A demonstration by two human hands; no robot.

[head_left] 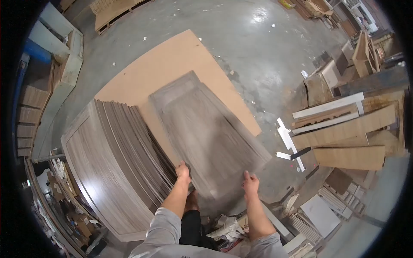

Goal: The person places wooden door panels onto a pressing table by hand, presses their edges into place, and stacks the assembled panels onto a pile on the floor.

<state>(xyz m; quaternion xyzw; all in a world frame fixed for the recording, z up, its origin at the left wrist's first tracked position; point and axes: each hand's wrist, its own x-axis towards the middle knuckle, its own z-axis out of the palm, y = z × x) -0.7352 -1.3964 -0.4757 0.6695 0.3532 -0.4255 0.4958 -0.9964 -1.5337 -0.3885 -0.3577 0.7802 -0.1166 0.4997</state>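
A grey-brown wood-grain cabinet door [202, 129], blurred by motion, lies in front of me above the brown board. Another similar door [174, 92] shows beneath its far end. My left hand [183, 171] is closed at the door's near left edge. At its near right edge, my right hand [250, 184] is closed too, with the thumb on top. The fingers below the edge are partly hidden. Close to my left arm stands a row of similar doors [101, 159], packed upright on their edges.
A large brown board [142, 77] lies on the grey concrete floor [254, 51]. On the right are wooden offcuts [344, 129] and white strips [290, 139]. A pallet [116, 15] sits at the far left. Scrap and crumpled wrapping [228, 228] lie near my feet.
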